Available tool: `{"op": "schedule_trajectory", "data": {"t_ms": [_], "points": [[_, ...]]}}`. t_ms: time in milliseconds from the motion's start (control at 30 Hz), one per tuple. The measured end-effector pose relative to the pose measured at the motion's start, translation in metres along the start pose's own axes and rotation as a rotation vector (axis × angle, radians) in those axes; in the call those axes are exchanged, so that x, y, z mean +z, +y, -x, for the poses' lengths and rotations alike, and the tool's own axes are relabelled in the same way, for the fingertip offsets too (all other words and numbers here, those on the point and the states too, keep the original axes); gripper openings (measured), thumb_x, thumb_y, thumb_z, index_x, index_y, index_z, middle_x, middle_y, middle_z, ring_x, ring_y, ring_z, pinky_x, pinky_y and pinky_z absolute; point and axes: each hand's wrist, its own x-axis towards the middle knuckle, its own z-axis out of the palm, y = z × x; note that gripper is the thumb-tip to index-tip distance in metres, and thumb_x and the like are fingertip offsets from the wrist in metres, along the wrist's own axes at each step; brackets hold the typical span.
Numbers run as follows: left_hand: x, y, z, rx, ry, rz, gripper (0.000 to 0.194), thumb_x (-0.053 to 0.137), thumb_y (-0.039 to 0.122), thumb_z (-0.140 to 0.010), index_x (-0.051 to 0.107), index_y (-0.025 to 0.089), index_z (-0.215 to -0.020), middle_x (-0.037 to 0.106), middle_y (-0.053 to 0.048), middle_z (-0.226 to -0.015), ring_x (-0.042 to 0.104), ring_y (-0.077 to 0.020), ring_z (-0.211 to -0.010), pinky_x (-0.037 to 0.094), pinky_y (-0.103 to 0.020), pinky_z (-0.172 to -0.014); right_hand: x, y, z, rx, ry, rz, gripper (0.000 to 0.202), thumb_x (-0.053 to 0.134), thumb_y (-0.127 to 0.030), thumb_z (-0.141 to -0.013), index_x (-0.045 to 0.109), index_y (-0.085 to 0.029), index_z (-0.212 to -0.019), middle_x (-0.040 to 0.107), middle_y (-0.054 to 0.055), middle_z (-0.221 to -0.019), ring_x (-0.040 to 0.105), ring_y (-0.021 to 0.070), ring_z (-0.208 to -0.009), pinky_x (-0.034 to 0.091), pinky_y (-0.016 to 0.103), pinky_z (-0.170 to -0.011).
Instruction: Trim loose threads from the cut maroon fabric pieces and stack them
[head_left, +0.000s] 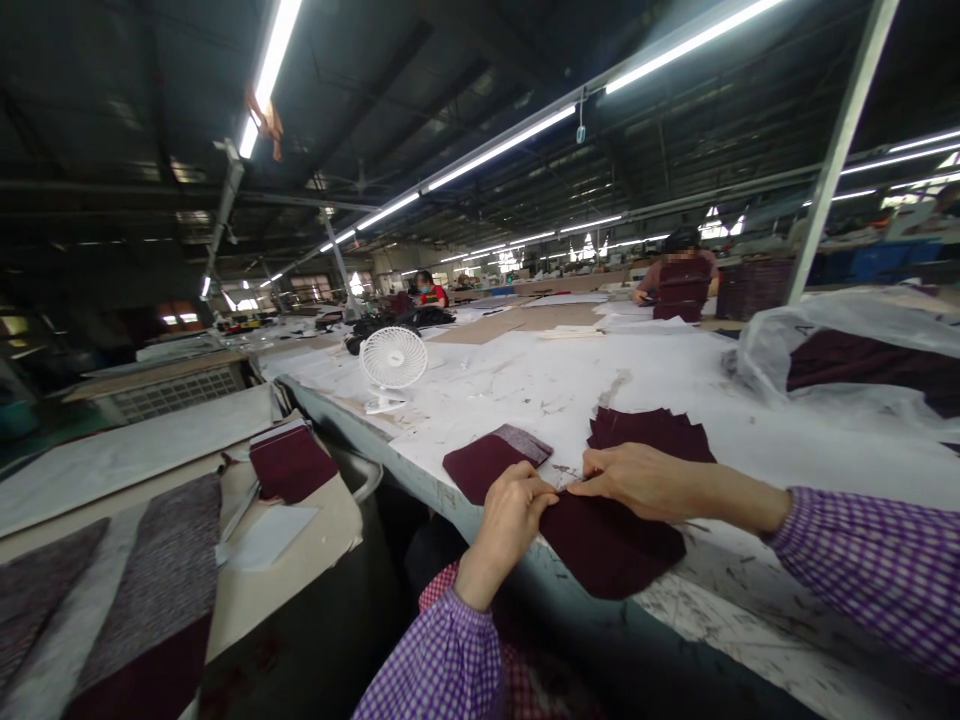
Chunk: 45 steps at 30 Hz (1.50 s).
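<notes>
Near the table's front edge lies a dark maroon fabric piece [611,545]. My left hand [511,515] pinches its upper left corner, fingers closed. My right hand [637,482] grips the same upper edge just to the right, thumb and index finger pressed together, the fingertips of both hands nearly touching. Left of the hands rests another maroon piece [476,468] with a greyish strip along its top. Behind my right hand is a fanned stack of maroon pieces [652,430], partly hidden by that hand.
A small white fan [392,360] stands on the white-covered table [517,375]. Clear plastic with dark fabric [877,365] lies at the right. On the lower left surface are a maroon stack [292,462] and grey fabric [161,550]. Two people work farther back.
</notes>
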Motion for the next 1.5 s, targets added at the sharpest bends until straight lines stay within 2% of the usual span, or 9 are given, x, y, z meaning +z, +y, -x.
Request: {"op": "schedule_trajectory", "data": {"t_ms": [167, 333, 533, 733, 967, 1067, 1200, 1367, 1500], "points": [[-0.008, -0.003, 0.009, 0.044, 0.046, 0.095, 0.021, 0.052, 0.024, -0.088, 0.07, 0.017, -0.079, 0.058, -0.003, -0.079, 0.053, -0.0144, -0.079, 0.042, -0.024, -0.072, -0.008, -0.004, -0.004, -0.027, -0.04, 0.095, 0.056, 0.043, 0.0, -0.073, 0.06, -0.025, -0.119, 0.055, 0.006, -0.079, 0.048, 0.0134, -0.062, 0.031, 0.026, -0.056], [-0.018, -0.005, 0.012, -0.053, 0.111, 0.271, 0.017, 0.053, 0.023, -0.087, 0.068, 0.015, -0.081, 0.058, -0.002, -0.078, 0.054, -0.0116, -0.07, 0.041, -0.022, -0.065, -0.009, -0.002, -0.008, -0.065, -0.113, 0.16, 0.065, 0.043, 0.001, -0.072, 0.053, -0.03, -0.128, 0.055, 0.005, -0.081, 0.046, 0.0147, -0.062, 0.025, 0.029, -0.054], [-0.019, -0.003, 0.015, -0.05, 0.096, 0.151, 0.015, 0.054, 0.009, -0.081, 0.063, 0.015, -0.071, 0.057, -0.001, -0.075, 0.052, -0.014, -0.077, 0.04, -0.024, -0.07, -0.003, 0.007, -0.009, -0.12, -0.073, 0.177, 0.064, 0.045, 0.001, -0.072, 0.053, -0.03, -0.127, 0.055, 0.006, -0.082, 0.043, 0.0152, -0.06, 0.023, 0.031, -0.054], [-0.013, -0.008, 0.023, 0.085, 0.117, 0.053, 0.02, 0.047, 0.016, -0.089, 0.062, 0.016, -0.076, 0.058, -0.004, -0.079, 0.048, -0.0166, -0.079, 0.04, -0.028, -0.073, -0.02, -0.007, -0.02, -0.188, -0.107, 0.267, 0.065, 0.045, 0.0, -0.073, 0.049, -0.031, -0.131, 0.056, 0.004, -0.076, 0.045, 0.0157, -0.062, 0.023, 0.029, -0.051], [-0.022, -0.015, 0.026, -0.056, 0.15, 0.358, 0.018, 0.05, 0.023, -0.089, 0.063, 0.015, -0.079, 0.059, -0.003, -0.078, 0.053, -0.0138, -0.074, 0.041, -0.025, -0.07, -0.027, -0.016, -0.03, -0.193, -0.21, 0.297, 0.069, 0.043, 0.002, -0.075, 0.045, -0.03, -0.136, 0.059, 0.004, -0.072, 0.051, 0.0173, -0.067, 0.022, 0.029, -0.051], [-0.022, -0.013, 0.025, -0.079, 0.131, 0.285, 0.004, 0.059, 0.015, -0.08, 0.062, 0.016, -0.078, 0.056, -0.001, -0.076, 0.052, -0.0145, -0.077, 0.039, -0.025, -0.07, -0.025, -0.013, -0.03, -0.192, -0.211, 0.289, 0.07, 0.044, 0.003, -0.073, 0.046, -0.03, -0.135, 0.059, 0.005, -0.073, 0.051, 0.0174, -0.067, 0.022, 0.029, -0.051], [-0.02, -0.011, 0.023, -0.036, 0.109, 0.2, 0.016, 0.053, 0.006, -0.079, 0.061, 0.016, -0.07, 0.056, -0.001, -0.076, 0.05, -0.0147, -0.079, 0.038, -0.026, -0.073, -0.026, -0.017, -0.032, -0.159, -0.213, 0.281, 0.072, 0.043, 0.004, -0.072, 0.047, -0.031, -0.135, 0.061, 0.006, -0.077, 0.05, 0.0159, -0.064, 0.022, 0.028, -0.051], [-0.027, -0.019, 0.022, -0.117, 0.165, 0.352, 0.014, 0.049, 0.013, -0.083, 0.061, 0.016, -0.075, 0.058, -0.002, -0.079, 0.054, -0.0137, -0.075, 0.041, -0.025, -0.069, -0.022, -0.029, -0.032, -0.118, -0.14, 0.295, 0.073, 0.041, 0.004, -0.076, 0.043, -0.038, -0.136, 0.062, 0.004, -0.076, 0.05, 0.0141, -0.057, 0.025, 0.027, -0.052], [-0.038, -0.032, 0.024, -0.098, 0.197, 0.153, 0.011, 0.058, 0.025, -0.082, 0.064, 0.018, -0.089, 0.063, -0.004, -0.093, 0.055, -0.0193, -0.093, 0.043, -0.033, -0.085, -0.009, -0.028, -0.026, -0.034, -0.041, 0.228, 0.065, 0.045, -0.004, -0.082, 0.041, -0.041, -0.136, 0.062, 0.007, -0.09, 0.055, 0.0168, -0.067, 0.031, 0.027, -0.057]]}}
